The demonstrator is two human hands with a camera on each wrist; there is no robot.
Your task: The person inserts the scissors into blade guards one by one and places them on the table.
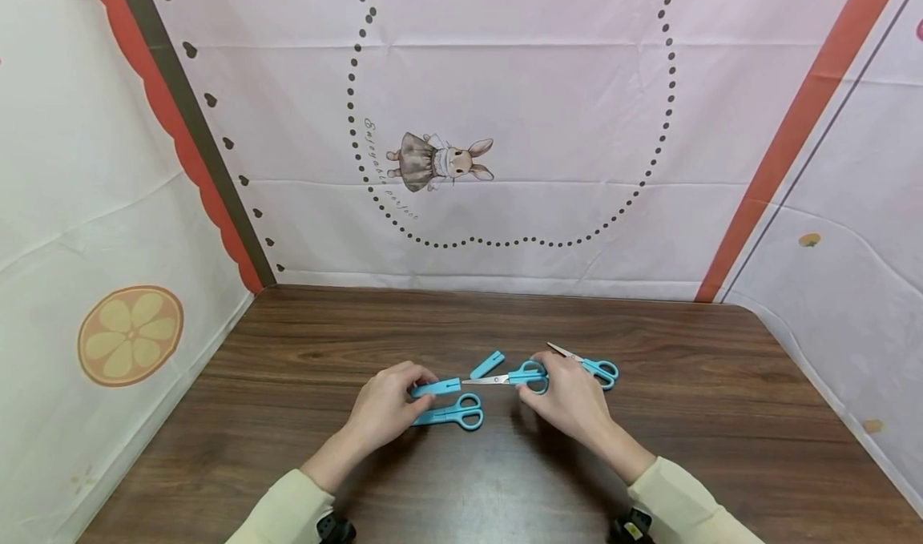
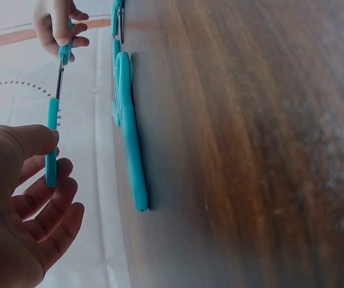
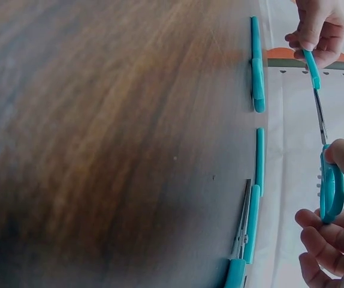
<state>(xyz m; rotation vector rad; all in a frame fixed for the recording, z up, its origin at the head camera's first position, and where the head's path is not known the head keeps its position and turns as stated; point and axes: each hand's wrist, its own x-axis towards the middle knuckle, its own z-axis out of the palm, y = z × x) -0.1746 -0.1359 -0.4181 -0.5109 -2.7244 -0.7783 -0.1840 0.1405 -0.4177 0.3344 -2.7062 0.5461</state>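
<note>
Between thumb and fingers, my left hand [image 1: 388, 404] pinches a light-blue scissors cover [image 2: 52, 144]. My right hand [image 1: 573, 396] grips the blue handles of a pair of scissors [image 3: 332, 186], whose blades [image 1: 486, 380] point left. The blade tips are at the cover's mouth; whether they are inside it I cannot tell. Both things are held above the table. Below my left hand lies a covered pair of scissors [image 1: 467, 412], its front end partly hidden. Beyond my right hand rests an uncovered pair [image 1: 600, 372], blades to the upper left. A loose cover [image 1: 488, 364] lies behind the held blades.
The brown wood-grain table [image 1: 288, 352] spans the lower view. A pale cloth [image 1: 548, 151] with a printed rabbit hangs behind it, and printed cloths also stand at its left and right sides. Dark wrist cameras [image 1: 336, 527] sit at the cuffs.
</note>
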